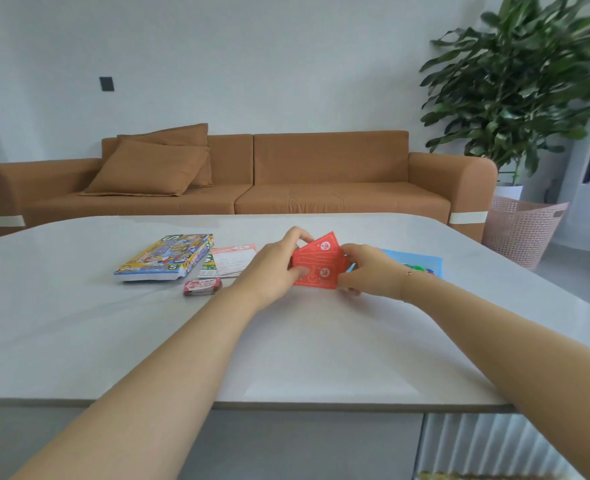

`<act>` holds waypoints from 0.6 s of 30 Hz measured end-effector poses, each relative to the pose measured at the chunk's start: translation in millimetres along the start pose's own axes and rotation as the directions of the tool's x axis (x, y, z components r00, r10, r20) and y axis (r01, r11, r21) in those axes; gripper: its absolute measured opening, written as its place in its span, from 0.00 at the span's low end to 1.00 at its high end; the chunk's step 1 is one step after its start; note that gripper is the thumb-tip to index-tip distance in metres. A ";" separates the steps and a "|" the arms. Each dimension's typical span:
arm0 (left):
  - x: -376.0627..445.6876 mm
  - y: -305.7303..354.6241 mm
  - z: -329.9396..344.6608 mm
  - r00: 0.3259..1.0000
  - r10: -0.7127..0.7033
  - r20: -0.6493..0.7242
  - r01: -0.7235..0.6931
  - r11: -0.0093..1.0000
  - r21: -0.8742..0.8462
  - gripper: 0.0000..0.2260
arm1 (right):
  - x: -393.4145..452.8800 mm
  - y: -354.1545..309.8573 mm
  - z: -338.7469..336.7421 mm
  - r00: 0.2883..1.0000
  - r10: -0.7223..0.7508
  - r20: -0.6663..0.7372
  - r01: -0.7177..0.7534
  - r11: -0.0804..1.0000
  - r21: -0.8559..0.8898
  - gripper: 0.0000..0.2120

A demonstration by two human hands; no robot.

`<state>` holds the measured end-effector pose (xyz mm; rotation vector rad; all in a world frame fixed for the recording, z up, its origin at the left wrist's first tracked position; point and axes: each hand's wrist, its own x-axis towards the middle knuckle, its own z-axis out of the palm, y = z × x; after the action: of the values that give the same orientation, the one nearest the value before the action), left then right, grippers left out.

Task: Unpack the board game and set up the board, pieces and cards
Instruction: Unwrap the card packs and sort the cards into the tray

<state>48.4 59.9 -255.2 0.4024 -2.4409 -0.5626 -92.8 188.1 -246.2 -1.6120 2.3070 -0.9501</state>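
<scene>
Over the table's middle: I hold a fan of red cards (pixel 317 266) just above the white table (pixel 78 323), a little past centre toward 12 o'clock.
Left hand: my left hand (pixel 279 268) grips the fan from 9 o'clock, thumb pressed on the front card, fingers curled over the top edge.
Right hand: my right hand (pixel 369 270) pinches the 3 o'clock side of the same fan, fingers curled round its edge.
Step in hand: sorting, I judge; the cards are spread and not yet squared into a deck or laid down.
Pink deck: a small stack of pink cards (pixel 202 286) lies flat at 9 o'clock of my left hand, near it.
Sheets: a pink-headed sheet (pixel 232 259) and a green-edged one (pixel 207 265) lie at 10 o'clock, partly overlapping.
Box: the game box (pixel 165 256) sits further out at 9 to 10 o'clock, touching the sheets' edge.
Blue piece: something blue (pixel 421 263) lies at 3 o'clock behind my right hand, with small coloured bits on it; possibly the board or a tray, too hidden to tell.
Next move: close the fan square between both hands, then lower it flat onto bare table, apart from the pink deck, so the two piles stay distinct.
</scene>
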 end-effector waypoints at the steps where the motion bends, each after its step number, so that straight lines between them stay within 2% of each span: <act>1: -0.1 -2.5 -0.1 0.999 0.013 0.031 -0.015 0.998 0.054 0.17 | 0.9 1.8 0.0 1.000 0.013 -0.008 -0.013 0.999 -0.040 0.13; 5: -0.2 -8.6 4.7 0.985 0.044 0.169 -0.080 0.975 0.208 0.12 | 1.3 0.1 0.1 0.999 0.034 -0.003 -0.034 0.996 -0.078 0.18; 9: 3.4 -7.1 11.4 0.980 0.036 0.195 -0.087 0.962 0.260 0.08 | -2.3 -6.6 1.2 0.997 0.058 0.040 -0.057 0.998 -0.030 0.20; 15: 3.0 -6.9 15.1 0.981 -0.069 0.182 0.026 0.974 0.226 0.10 | -3.3 -14.6 5.9 0.998 0.061 0.032 -0.060 0.998 -0.027 0.14; 18: 1.3 -3.1 18.4 0.985 -0.078 0.151 0.057 0.989 0.139 0.09 | -2.3 -19.6 13.9 0.997 0.055 0.060 -0.054 0.998 -0.030 0.14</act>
<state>36.6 62.1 -269.6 0.5152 -2.6336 -0.4760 -69.9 180.4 -246.0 -1.5575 2.3206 -0.8482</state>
